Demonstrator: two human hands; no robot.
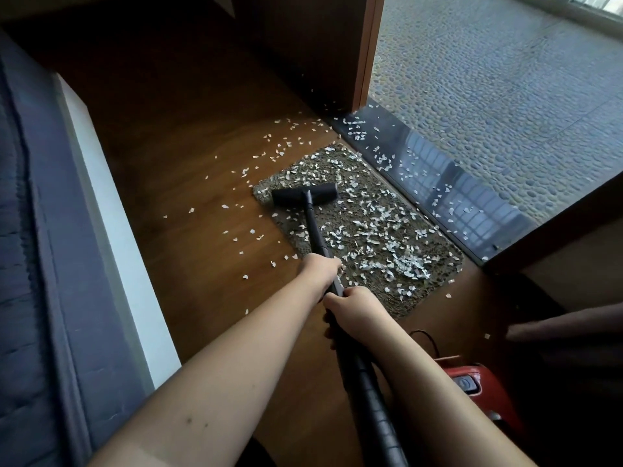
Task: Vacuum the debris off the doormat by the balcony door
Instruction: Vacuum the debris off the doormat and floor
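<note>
Both hands grip the black vacuum wand (315,227), fingers curled around it: left hand (322,269) farther along, right hand (350,310) nearer. The black T-shaped floor nozzle (303,194) sits on the far-left corner of the shaggy grey-brown rectangular doormat (367,230), which lies beside the dark threshold (448,183) and is strewn with white paper scraps (409,266)

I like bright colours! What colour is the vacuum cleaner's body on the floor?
Red, with a dark button. The vacuum cleaner body shows in the head view, bottom right.

Single head view, high, facing forward-down over arms onto doormat (364,230), close.
</note>
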